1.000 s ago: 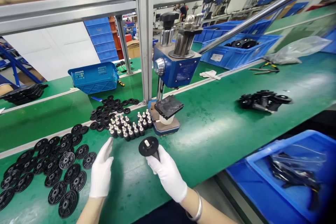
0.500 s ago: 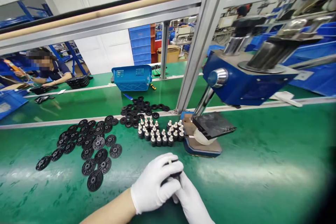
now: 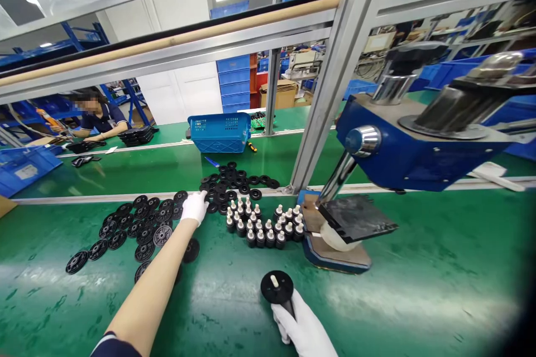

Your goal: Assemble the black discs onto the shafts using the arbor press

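Observation:
My right hand (image 3: 304, 321), in a white glove near the bottom of the view, grips the dark lower part of a black part with a round disc (image 3: 277, 288) on it. A white shaft sticks up from the disc's middle. My left hand (image 3: 195, 209), also gloved, reaches away to the near edge of a pile of small black rings (image 3: 230, 178). Its fingers are drawn together at the rings, and what is in them is hidden. Black spoked wheels (image 3: 144, 234) lie left of and partly under my left forearm.
Several black cylinders with white shafts (image 3: 260, 237) stand upright beside a blue hand press (image 3: 335, 256). A metal post (image 3: 322, 89) rises behind them. A blue basket (image 3: 220, 134) and a yellow-handled tool (image 3: 252, 146) lie beyond. Another person (image 3: 98, 117) sits at far left.
My left hand has left my right hand and moved forward and left to the ring pile. The black part in my right hand is now uncovered. The view has shifted slightly.

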Demonstrator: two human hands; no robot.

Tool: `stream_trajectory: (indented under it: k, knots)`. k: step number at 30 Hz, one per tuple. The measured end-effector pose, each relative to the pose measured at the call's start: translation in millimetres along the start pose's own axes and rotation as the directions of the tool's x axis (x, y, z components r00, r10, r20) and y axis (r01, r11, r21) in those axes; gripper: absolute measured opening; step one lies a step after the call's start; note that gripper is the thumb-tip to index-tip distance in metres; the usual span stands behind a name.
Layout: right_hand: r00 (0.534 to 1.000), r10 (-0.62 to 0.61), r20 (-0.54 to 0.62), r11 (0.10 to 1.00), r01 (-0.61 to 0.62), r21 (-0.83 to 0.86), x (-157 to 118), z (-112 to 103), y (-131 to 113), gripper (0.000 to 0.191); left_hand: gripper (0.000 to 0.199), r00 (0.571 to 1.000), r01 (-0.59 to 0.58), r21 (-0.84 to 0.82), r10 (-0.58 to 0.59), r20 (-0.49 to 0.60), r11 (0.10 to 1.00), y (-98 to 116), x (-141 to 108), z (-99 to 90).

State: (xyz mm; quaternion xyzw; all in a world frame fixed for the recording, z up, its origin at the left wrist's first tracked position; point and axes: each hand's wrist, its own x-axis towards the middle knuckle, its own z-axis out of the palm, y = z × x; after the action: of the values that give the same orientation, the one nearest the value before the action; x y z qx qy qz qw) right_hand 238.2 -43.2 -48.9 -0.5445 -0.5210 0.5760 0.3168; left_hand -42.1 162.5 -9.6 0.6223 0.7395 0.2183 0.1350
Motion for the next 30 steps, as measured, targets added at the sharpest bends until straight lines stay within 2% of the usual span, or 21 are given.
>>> stream_trajectory:
  k: [3, 6, 9, 11, 14, 16, 17, 18, 20, 21, 22, 23, 26, 30]
  knots:
    - [1.0, -0.008, -0.001, 1.0, 0.008, -0.013, 1.5, 0.4, 1.2, 0.031, 0.033, 1.0, 0.03, -0.034, -0.03, 0.009, 0.999, -2.0, 2.6, 2.0]
    - [1.0, 0.001, -0.004, 1.0, -0.001, -0.012, 2.3, 0.5, 4.4, 0.03, 0.033, 0.999, 0.037, -0.149, -0.037, 0.003, 0.988, -1.7, -1.9, -3.5]
    - [1.0, -0.01, 0.007, 1.0, 0.01, 0.014, 2.5, 0.1, 7.0, 0.028, 0.029, 1.0, 0.025, -0.336, -0.03, -0.009, 0.941, 1.4, -20.4, -15.4]
    - [1.0, -0.024, 0.015, 0.999, 0.024, 0.021, 3.0, -0.2, 6.9, 0.026, 0.03, 1.0, 0.018, -0.492, -0.026, -0.009, 0.87, 6.0, -42.3, -24.6]
    - [1.0, 0.007, 0.004, 1.0, -0.007, 0.023, 4.1, -0.5, 3.9, 0.024, 0.038, 1.0, 0.02, -0.712, 0.002, 0.029, 0.702, 17.5, -85.7, -34.1]
    - [1.0, 0.014, -0.003, 0.999, -0.014, 0.045, 4.0, -0.9, 0.9, 0.024, 0.034, 0.994, 0.077, -0.836, 0.025, 0.108, 0.544, 28.1, -115.8, -34.3]
    - [1.0, 0.004, 0.002, 0.998, -0.004, 0.067, 3.3, -1.1, -0.5, 0.025, 0.029, 0.981, 0.165, -0.908, 0.03, 0.191, 0.385, 34.2, -129.2, -32.4]
    - [1.0, -0.016, 0.012, 0.996, 0.015, 0.093, 2.0, -1.4, -2.0, 0.027, 0.023, 0.956, 0.278, -0.943, 0.041, 0.29, 0.182, 40.4, -140.8, -29.4]
    - [0.998, -0.055, 0.035, 0.988, 0.049, 0.146, -2.3, -1.9, -4.8, 0.03, 0.014, 0.871, 0.491, -0.838, 0.105, 0.48, -0.238, 52.7, -157.8, -21.0]
    - [0.997, -0.067, 0.046, 0.984, 0.059, 0.169, -5.3, -2.1, -6.3, 0.032, 0.012, 0.829, 0.551, -0.747, 0.139, 0.542, -0.372, 58.2, -163.1, -16.4]
    - [0.996, -0.076, 0.056, 0.98, 0.064, 0.189, -8.8, -2.1, -7.8, 0.033, 0.011, 0.801, 0.581, -0.688, 0.159, 0.577, -0.434, 63.1, -166.6, -12.0]
    - [0.995, -0.083, 0.062, 0.977, 0.069, 0.203, -12.5, -2.1, -9.2, 0.034, 0.011, 0.784, 0.6, -0.658, 0.174, 0.596, -0.455, 67.2, -168.7, -8.0]
    - [0.992, -0.101, 0.073, 0.971, 0.082, 0.226, -23.5, -1.9, -13.5, 0.033, 0.016, 0.773, 0.627, -0.641, 0.247, 0.585, -0.442, 76.6, -170.6, -0.5]
    - [0.992, -0.106, 0.062, 0.973, 0.09, 0.213, -32.2, -1.7, -17.8, 0.034, 0.021, 0.744, 0.668, -0.61, 0.361, 0.563, -0.426, 86.7, -171.8, -1.0]
